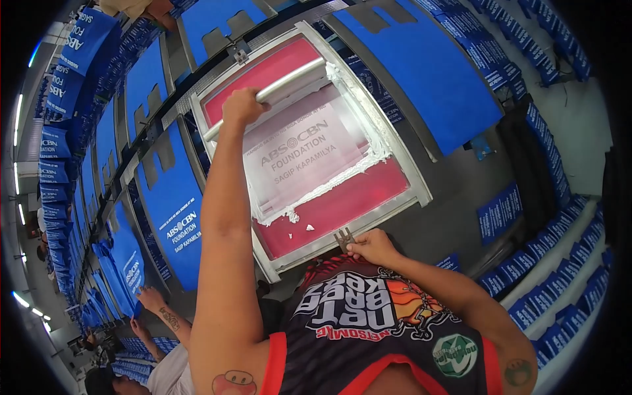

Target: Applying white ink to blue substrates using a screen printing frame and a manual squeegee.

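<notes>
A screen-printing frame point(408, 178) with a red mesh and a pale stencil patch lies flat on the long table in front of me. White ink is smeared around the patch point(342, 172). My left hand point(242, 105) is closed around the grey squeegee handle point(293, 80) at the far end of the screen. My right hand point(370, 246) pinches a small metal bracket point(342, 238) on the near edge of the frame.
Blue fabric bags point(172, 217) lie in rows along the table on both sides, and more hang on racks point(559, 289) at the right. Another person's hands point(150, 300) rest on a blue bag at lower left.
</notes>
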The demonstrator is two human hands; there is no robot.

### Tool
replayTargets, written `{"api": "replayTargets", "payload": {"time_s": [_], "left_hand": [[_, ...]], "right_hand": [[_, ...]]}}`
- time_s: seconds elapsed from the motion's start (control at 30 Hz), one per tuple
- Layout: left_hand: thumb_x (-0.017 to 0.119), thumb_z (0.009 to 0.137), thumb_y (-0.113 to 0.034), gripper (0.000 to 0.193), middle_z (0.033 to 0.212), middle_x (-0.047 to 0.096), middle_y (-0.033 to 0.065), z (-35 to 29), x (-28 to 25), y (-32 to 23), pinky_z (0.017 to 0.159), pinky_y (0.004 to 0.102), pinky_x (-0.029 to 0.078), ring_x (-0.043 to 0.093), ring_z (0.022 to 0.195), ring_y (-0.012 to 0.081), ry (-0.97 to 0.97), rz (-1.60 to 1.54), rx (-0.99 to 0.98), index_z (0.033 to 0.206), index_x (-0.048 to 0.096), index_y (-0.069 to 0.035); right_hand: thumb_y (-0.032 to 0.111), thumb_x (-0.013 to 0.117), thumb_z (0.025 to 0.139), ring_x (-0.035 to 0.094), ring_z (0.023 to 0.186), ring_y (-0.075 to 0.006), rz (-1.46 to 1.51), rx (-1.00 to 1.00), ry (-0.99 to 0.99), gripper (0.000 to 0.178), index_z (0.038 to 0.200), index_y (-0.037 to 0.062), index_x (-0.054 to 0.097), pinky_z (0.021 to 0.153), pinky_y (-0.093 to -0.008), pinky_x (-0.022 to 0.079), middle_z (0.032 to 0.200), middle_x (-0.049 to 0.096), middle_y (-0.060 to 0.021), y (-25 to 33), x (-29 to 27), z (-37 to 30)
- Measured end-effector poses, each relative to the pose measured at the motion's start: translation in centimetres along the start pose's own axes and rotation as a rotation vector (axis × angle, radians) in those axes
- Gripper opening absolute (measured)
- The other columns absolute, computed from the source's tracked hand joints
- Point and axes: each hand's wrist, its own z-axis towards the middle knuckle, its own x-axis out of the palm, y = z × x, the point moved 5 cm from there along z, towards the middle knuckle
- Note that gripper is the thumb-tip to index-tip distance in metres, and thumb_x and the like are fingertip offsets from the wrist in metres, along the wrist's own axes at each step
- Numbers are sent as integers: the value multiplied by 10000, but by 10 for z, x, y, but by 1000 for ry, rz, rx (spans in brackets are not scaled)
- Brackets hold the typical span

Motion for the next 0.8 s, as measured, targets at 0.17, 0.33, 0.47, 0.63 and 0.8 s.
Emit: {"api": "replayTargets", "payload": {"time_s": [0.17,0.33,0.47,0.63,0.8], "left_hand": [[707,741,-276,356,989,683,109,-75,38,-23,793,426,518,655,907,305,-106,9,41,1088,681,-201],[570,738,-69,219,791,614,104,-226,78,-103,617,442,507,629,754,305,-364,-47,142,940,645,-108],[623,719,-94,242,824,636,112,-241,64,-111,654,447,501,630,800,328,-179,-123,66,957,648,-122],[755,711,-280,392,952,682,140,-124,28,-48,787,460,517,649,898,357,4,-33,-38,1086,665,-210],[565,748,-51,183,791,619,128,-64,60,-15,656,440,507,621,765,347,-521,-24,149,920,619,-88]], "right_hand": [[150,676,839,652,618,-77,-72,13,26,177,874,-18,723,571,-218,508,727,707,-74,3,0,3],[172,670,836,662,614,-96,-71,-44,10,184,845,-4,724,579,-242,514,711,704,-76,-3,-3,9],[185,663,841,665,611,-100,-57,-96,10,191,822,4,723,586,-254,518,689,698,-76,-1,-3,6],[177,670,852,663,627,-86,-110,-62,39,191,857,-7,718,598,-236,517,740,710,-66,4,-2,0],[183,671,854,658,625,-73,-98,-84,61,202,895,-10,718,603,-218,513,754,714,-56,7,3,-2]]}}
